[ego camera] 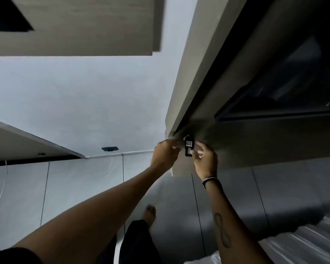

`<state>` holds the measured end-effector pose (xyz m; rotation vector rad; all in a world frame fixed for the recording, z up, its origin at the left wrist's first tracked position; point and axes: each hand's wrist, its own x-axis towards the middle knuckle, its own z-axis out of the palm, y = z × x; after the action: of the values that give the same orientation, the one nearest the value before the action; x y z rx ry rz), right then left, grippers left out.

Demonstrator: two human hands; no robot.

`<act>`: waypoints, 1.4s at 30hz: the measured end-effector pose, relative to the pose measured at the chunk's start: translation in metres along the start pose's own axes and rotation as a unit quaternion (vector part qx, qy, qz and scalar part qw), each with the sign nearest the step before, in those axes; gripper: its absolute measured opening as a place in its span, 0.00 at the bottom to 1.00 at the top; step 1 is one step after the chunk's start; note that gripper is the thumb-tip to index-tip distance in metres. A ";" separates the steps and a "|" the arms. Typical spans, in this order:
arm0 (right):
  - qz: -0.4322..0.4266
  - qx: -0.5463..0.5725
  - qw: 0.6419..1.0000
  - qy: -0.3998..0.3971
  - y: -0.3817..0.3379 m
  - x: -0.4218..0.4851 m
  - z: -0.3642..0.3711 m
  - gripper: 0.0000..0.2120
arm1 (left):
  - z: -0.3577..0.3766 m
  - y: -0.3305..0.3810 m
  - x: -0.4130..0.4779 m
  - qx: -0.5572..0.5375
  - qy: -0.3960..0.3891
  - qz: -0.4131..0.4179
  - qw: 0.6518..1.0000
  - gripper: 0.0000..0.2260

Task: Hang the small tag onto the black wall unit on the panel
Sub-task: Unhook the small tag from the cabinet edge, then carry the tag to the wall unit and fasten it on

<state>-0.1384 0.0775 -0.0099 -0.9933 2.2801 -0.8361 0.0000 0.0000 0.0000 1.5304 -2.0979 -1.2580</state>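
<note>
A small black tag with a white printed label and a metal ring at its top sits against the dark grey panel, at the corner below the tall wall edge. A black wall unit shows just under the label; where tag ends and unit begins is unclear. The thumb and forefinger of my right hand pinch the lower end of this black piece. My left hand is curled just to the left of the tag, fingertips a short way off it.
A pale wall stretches left, with a small black fitting low on it. A dark glass-fronted recess lies up right. Grey tiled floor, my bare foot and white bedding are below.
</note>
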 end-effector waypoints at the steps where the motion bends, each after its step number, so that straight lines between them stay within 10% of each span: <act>1: 0.008 0.009 1.000 -0.002 0.002 0.009 0.004 0.21 | 0.010 -0.003 0.011 -0.002 -0.003 0.002 1.000 0.10; 25: 0.140 0.204 0.965 -0.090 -0.004 0.031 0.026 0.11 | 0.032 -0.028 0.025 -0.272 -0.002 -0.189 0.944 0.08; 42: 0.022 0.316 0.927 -0.202 -0.254 -0.056 0.055 0.08 | -0.245 -0.053 -0.060 -0.486 0.059 -0.048 0.871 0.05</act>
<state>0.0478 -0.0349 0.1431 -0.7199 1.5224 -1.1259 0.2159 -0.0718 0.1214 1.1602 -0.9797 -1.7861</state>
